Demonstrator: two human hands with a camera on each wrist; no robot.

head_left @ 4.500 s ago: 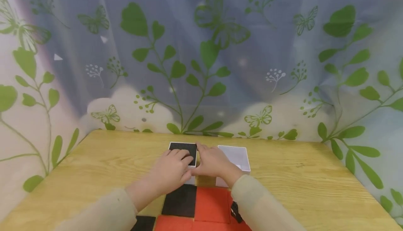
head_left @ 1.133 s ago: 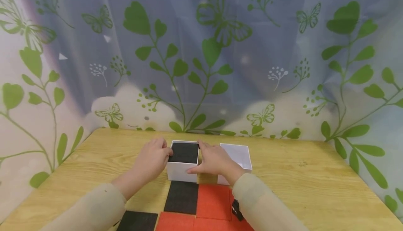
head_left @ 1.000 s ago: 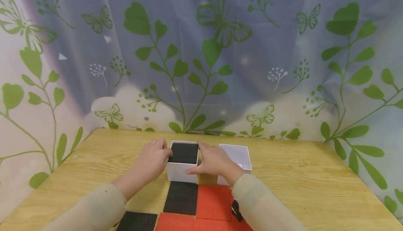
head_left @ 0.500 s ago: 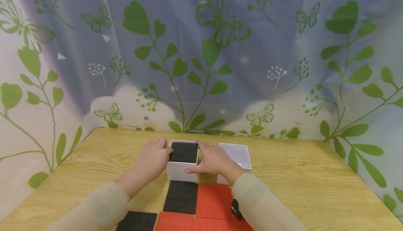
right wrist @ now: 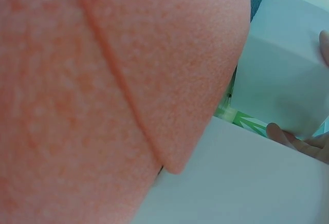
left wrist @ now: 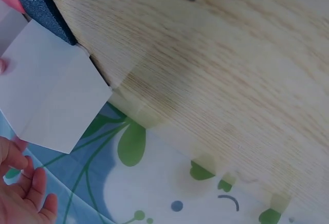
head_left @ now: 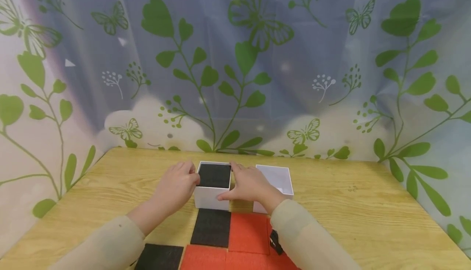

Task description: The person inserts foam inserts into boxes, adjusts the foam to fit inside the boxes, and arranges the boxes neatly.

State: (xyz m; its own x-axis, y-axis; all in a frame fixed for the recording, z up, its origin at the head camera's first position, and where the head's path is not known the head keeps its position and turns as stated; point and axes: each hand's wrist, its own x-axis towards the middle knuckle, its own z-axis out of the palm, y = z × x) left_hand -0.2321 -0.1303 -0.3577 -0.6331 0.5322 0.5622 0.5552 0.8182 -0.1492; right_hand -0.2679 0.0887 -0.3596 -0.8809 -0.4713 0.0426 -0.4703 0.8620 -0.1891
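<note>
A white open-topped box (head_left: 212, 199) stands on the table with a square black piece (head_left: 214, 176) lying flat just below its rim. My left hand (head_left: 176, 189) is at the box's left side, fingers bent, its thumb and fingertip pinching the left rim beside the black piece. From the other side my right hand (head_left: 251, 183) grips the box, thumb on the front wall and fingers at the far right corner. In the left wrist view the box (left wrist: 56, 85) shows its plain outer walls, and my left hand's curled fingers (left wrist: 38, 188) show at its edge.
A second white box (head_left: 260, 207) stands to the right, partly behind my right hand. Flat black squares (head_left: 211, 228) and red squares (head_left: 248, 233) lie in front. A small black item (head_left: 275, 242) shows beside my right sleeve. A leaf-printed curtain (head_left: 206, 110) hangs behind the table.
Since the oldest frame, my left hand has moved left off the top of the black piece to the box's left rim. My right hand keeps its place. Over the last second both hands stay nearly still.
</note>
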